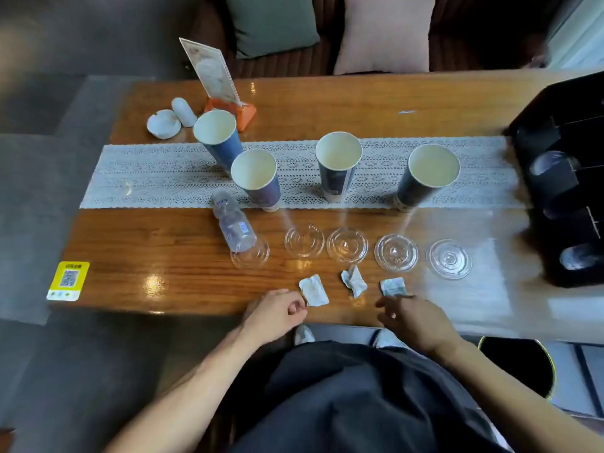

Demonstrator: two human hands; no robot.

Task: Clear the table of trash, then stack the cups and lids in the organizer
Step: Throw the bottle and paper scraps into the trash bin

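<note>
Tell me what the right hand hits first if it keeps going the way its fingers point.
Most likely the right wrapper: the right hand has its fingertips pointing up-left, almost touching its near edge. Whether they already touch is unclear.

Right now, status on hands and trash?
Left hand touching left wrapper. Right hand reaching right wrapper. Cups, lids untouched. Nothing blocking.

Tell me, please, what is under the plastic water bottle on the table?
The water bottle stands on a clear plastic lid, whose rim shows around its base. The middle of that lid is covered by the bottle, so I cannot see it clearly.
</note>
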